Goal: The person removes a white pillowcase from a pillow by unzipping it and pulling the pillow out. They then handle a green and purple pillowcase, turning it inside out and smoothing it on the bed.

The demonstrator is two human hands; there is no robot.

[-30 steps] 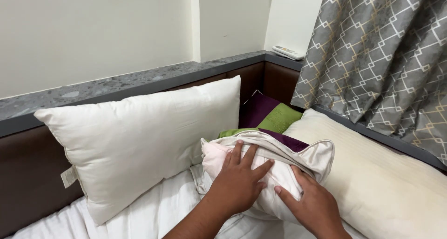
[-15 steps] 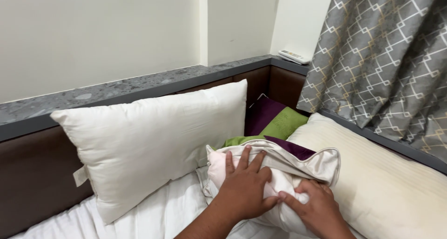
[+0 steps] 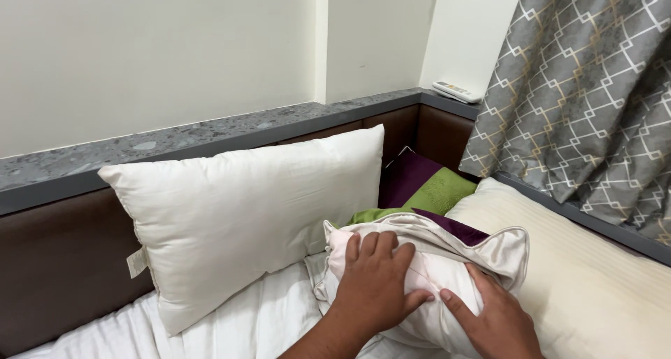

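Note:
My left hand (image 3: 377, 282) lies flat, fingers spread, on a small pale pink pillow (image 3: 437, 275) in a shiny cream cover whose open edge (image 3: 482, 243) is folded back. My right hand (image 3: 493, 317) presses the same pillow's lower right side, fingers pointing toward the left hand. The pillow rests on the white bed sheet (image 3: 251, 324). A large white pillow (image 3: 244, 205) leans against the brown headboard just left of it.
A green cushion (image 3: 440, 191) and a purple one (image 3: 412, 174) sit in the corner behind. A long cream pillow (image 3: 594, 289) lies on the right under a grey patterned curtain (image 3: 587, 107). A white remote (image 3: 456, 91) rests on the grey stone ledge (image 3: 210, 132).
My hands have shifted slightly right and down on the small pillow, and the view has moved a little to the left. The left hand stays flat on it.

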